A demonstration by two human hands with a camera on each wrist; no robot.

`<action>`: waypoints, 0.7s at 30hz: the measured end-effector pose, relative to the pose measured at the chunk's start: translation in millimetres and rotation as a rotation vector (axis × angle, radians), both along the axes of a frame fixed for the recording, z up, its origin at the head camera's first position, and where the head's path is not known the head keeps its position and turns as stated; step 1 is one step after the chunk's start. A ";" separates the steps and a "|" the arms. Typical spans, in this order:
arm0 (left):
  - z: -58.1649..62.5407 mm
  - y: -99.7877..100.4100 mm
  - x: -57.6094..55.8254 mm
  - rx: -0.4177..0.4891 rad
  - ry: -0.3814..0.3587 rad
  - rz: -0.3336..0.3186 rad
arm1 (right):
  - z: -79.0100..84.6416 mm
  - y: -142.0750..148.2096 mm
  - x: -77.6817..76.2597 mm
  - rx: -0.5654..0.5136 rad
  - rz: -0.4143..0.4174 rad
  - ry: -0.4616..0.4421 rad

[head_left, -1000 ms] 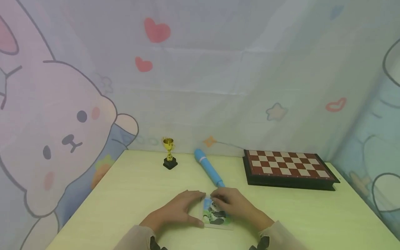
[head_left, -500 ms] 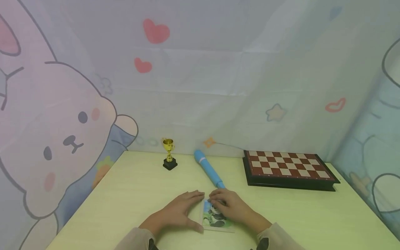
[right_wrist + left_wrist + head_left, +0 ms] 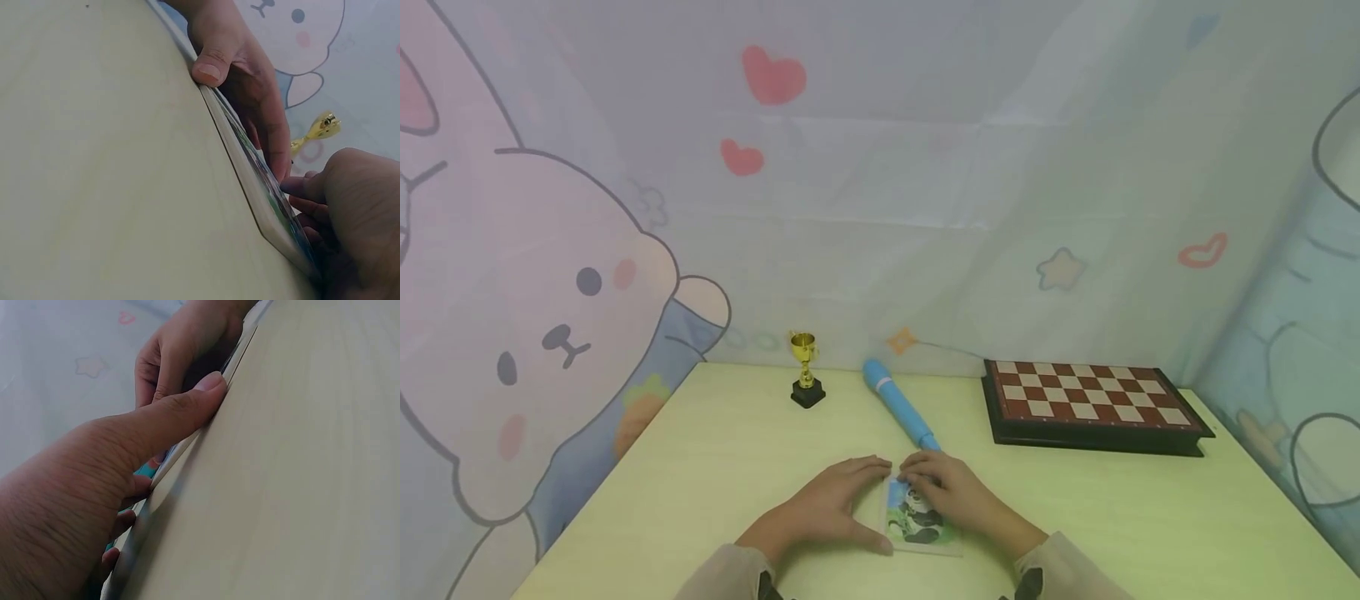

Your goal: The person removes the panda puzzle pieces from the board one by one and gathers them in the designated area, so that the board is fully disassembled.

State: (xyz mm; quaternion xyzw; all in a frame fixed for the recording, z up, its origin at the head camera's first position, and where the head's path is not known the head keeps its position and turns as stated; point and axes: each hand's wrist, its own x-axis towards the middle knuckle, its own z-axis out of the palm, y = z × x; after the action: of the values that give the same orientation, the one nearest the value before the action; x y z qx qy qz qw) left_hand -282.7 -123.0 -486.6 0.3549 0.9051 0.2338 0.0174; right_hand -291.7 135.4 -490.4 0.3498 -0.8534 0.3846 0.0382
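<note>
A flat square panda picture board with a pale border lies on the table in front of me. My left hand spans its left side, fingers at the far left corner and thumb at the near left corner. In the left wrist view, the left thumb rests along the board's edge. My right hand holds the board's far right part with bent fingers, covering that corner. Up close in the right wrist view, the right thumb touches the picture's surface and the other fingers are partly hidden.
A blue stick-shaped thing with a rounded end lies just beyond the right hand. Farther back stand a small gold trophy cup on the left and a brown-and-white chessboard box on the right. A printed curtain hangs behind the table.
Both hands stay at the board. The right fingers have shifted slightly left over its far part, and the left thumb now lies slightly lower at the near corner.
</note>
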 end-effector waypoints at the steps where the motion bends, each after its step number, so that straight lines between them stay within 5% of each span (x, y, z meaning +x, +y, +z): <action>1: 0.0 0.0 0.0 -0.003 0.003 -0.001 | -0.2 -0.1 0.5 -0.007 -0.002 -0.005; 6: 2.5 -0.3 2.0 -0.011 0.006 0.002 | -2.5 -1.4 0.4 -0.026 -0.001 -0.007; 21: 0.8 -1.7 0.6 0.016 0.001 0.004 | -3.1 -3.9 0.0 -0.003 -0.013 0.169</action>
State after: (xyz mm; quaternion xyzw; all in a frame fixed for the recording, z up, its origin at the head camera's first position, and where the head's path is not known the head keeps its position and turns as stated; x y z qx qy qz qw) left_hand -282.1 -124.7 -485.8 0.3531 0.9040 0.2408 0.0138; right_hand -291.7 131.5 -493.6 0.3752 -0.8489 0.3548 0.1130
